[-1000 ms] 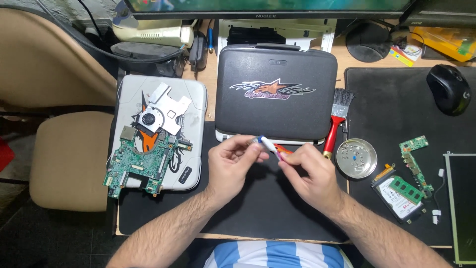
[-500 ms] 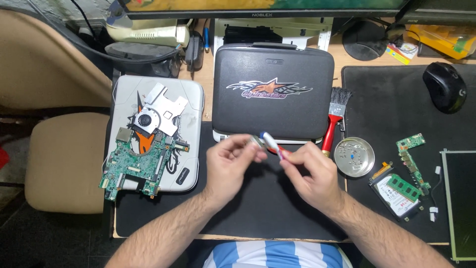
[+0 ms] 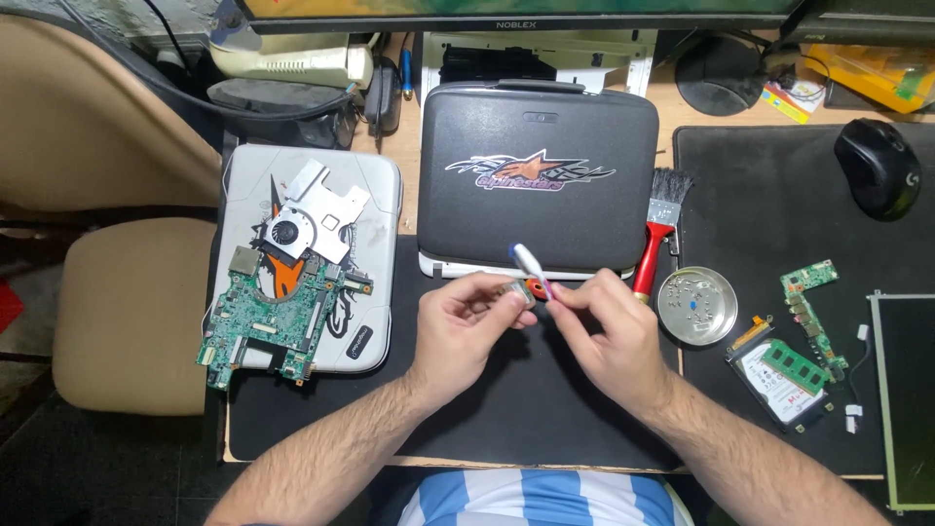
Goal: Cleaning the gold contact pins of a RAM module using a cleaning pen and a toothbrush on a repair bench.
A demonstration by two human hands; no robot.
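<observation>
The small circuit card (image 3: 519,290) is above the black mat (image 3: 545,409), just before the dark laptop (image 3: 538,180), pinched in the fingertips of the left hand (image 3: 466,326). The right hand (image 3: 606,331) pinches a white pen-like tool (image 3: 532,268), its tip touching the card.

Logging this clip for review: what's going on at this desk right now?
A person holds a small green circuit card in the left hand and works a white-handled tool against it with the right hand, over a black mat. A bare motherboard lies left, a red-handled brush right.
</observation>
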